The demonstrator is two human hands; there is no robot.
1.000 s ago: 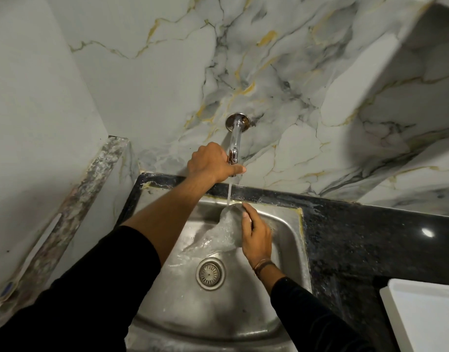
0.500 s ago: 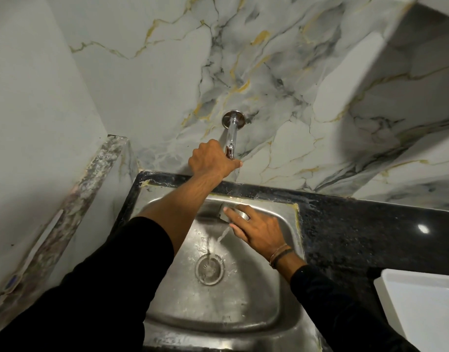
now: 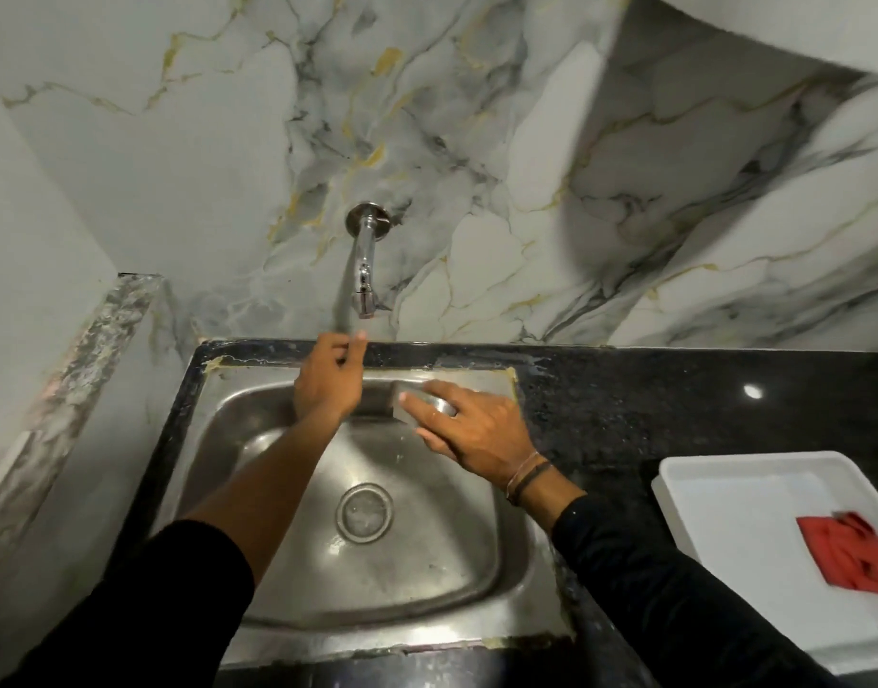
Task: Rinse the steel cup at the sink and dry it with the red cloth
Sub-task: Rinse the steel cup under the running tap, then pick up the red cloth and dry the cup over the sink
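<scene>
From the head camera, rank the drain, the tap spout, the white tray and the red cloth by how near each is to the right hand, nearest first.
1. Drain: in the sink bottom, below-left of the right hand.
2. Tap spout: on the wall, up-left; too close to the drain to call firmly.
3. White tray: on the counter, to the right.
4. Red cloth: in the tray, far right.

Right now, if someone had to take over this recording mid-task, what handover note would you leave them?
Left hand: empty, loosely open just below the tap; no water stream visible.
Right hand: gripping the steel cup over the sink, near its back right corner.
Red cloth: lying untouched in the white tray on the counter, to the right.
Done: the rinse looks finished.
Left: carry the cup to the tray, pick up the cloth, dry the cup.
</scene>
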